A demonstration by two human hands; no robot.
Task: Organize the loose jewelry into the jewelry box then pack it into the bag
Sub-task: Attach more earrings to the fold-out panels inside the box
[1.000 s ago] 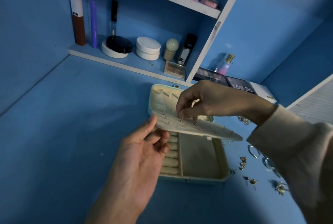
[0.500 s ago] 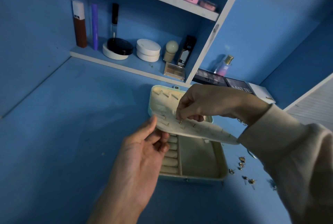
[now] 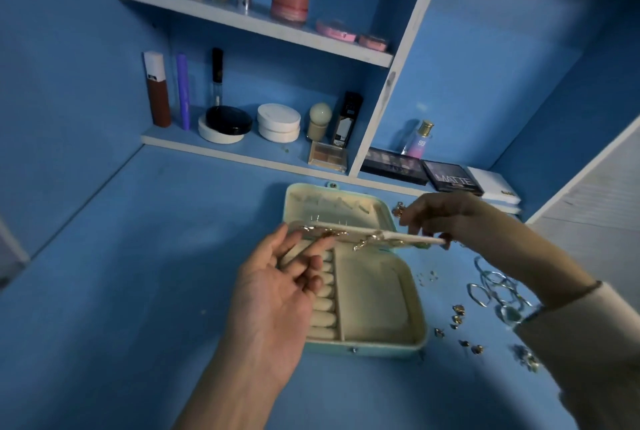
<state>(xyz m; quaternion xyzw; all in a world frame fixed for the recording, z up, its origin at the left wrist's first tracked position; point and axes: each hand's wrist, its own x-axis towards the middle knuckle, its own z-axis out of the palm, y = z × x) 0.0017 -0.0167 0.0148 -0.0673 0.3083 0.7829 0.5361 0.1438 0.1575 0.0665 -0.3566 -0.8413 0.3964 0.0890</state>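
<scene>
Filling the earring panel [image 3: 349, 227]: right hand [image 3: 436, 218] pinches its end, left hand [image 3: 277, 291] props it, fingers relaxed (next, pick another of the loose earrings [image 3: 459, 319]).

The jewelry box [image 3: 363, 348] has a smooth, faintly sheened mint shell, while its lining [image 3: 370, 294] and lifted panel [image 3: 412, 237] look like matt cream velvety cloth. At 3 o'clock of it, shiny gold-toned metal earrings [image 3: 459, 317] and glossy silver metal hoops [image 3: 491, 287] lie on the matt blue painted table [image 3: 138, 256]. At 12 o'clock, the shelf [image 3: 242, 19] shows worn white paint, and a black compact [image 3: 228, 120] has a glossy lid.
</scene>
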